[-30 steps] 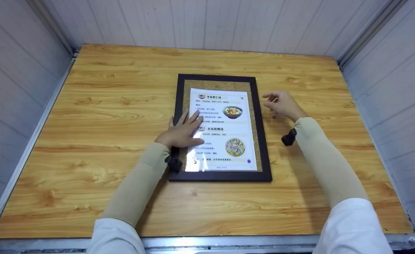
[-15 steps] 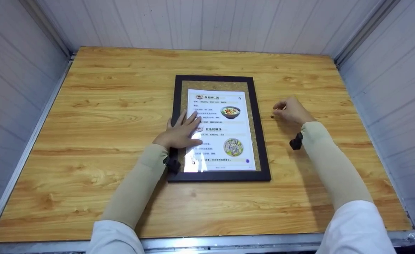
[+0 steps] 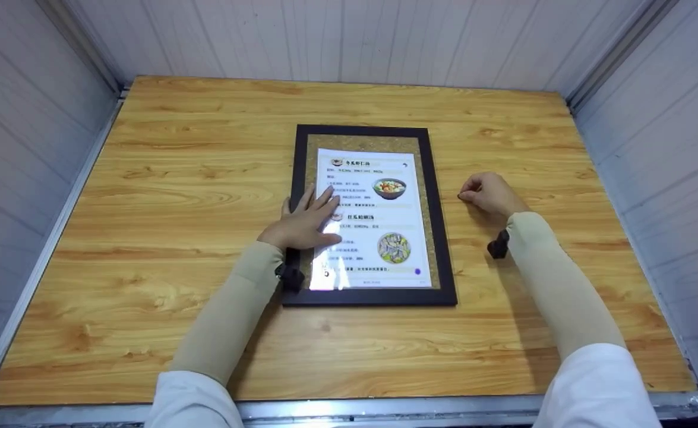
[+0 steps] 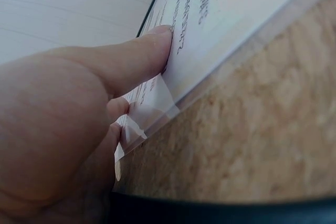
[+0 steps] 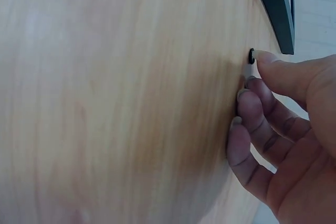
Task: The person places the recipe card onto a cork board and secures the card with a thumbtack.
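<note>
The left hand (image 4: 63, 119) touches a clear-sleeved printed sheet (image 4: 220, 30) lying on cork (image 4: 262, 119).

Wooden table (image 3: 176, 238), framed corkboard (image 3: 369, 297), black piece (image 5: 251, 56)

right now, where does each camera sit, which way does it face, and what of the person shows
Head: worn on the head, facing forward and down over the table and framed board; left hand, right hand and sleeves show.
Left wrist: faces the printed sheet and cork close up; only part of the left hand shows.
Right wrist: faces the tabletop and a small dark object at the thumb tip; only part of the right hand shows.
Shared: head and left wrist both see the sheet.
</note>
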`<state>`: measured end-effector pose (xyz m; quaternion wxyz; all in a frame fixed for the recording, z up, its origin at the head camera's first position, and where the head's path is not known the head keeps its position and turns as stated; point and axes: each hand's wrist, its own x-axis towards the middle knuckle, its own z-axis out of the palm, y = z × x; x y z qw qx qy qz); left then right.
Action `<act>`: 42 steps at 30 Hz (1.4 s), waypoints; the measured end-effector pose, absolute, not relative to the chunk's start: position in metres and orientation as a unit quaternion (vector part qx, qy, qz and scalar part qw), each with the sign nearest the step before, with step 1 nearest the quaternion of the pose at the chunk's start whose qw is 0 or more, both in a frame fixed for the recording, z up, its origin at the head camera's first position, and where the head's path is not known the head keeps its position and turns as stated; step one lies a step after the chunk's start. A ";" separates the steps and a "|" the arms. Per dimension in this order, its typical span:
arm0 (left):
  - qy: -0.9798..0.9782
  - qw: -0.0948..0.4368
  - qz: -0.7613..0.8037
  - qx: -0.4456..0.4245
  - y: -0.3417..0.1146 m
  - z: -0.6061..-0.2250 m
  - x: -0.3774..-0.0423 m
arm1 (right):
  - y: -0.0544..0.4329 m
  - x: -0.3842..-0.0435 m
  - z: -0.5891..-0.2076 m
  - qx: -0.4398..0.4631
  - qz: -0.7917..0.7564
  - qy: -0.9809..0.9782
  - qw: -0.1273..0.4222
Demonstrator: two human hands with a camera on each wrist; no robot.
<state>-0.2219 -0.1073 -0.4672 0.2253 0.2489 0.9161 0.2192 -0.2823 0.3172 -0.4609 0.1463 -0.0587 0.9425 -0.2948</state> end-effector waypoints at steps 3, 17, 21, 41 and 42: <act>0.915 0.224 0.219 0.252 -0.108 -0.466 -0.222 | 0.318 -0.281 -0.463 -0.053 -0.297 0.943 0.139; 0.919 0.222 0.212 0.248 -0.109 -0.467 -0.221 | 0.311 -0.280 -0.463 -0.041 -0.293 0.944 0.144; 0.919 0.221 0.215 0.245 -0.109 -0.466 -0.221 | 0.311 -0.280 -0.462 -0.041 -0.294 0.944 0.143; 0.915 0.215 0.224 0.257 -0.108 -0.467 -0.220 | 0.323 -0.274 -0.463 -0.012 -0.359 0.921 0.148; 0.915 0.215 0.224 0.257 -0.108 -0.467 -0.220 | 0.323 -0.274 -0.463 -0.014 -0.357 0.922 0.148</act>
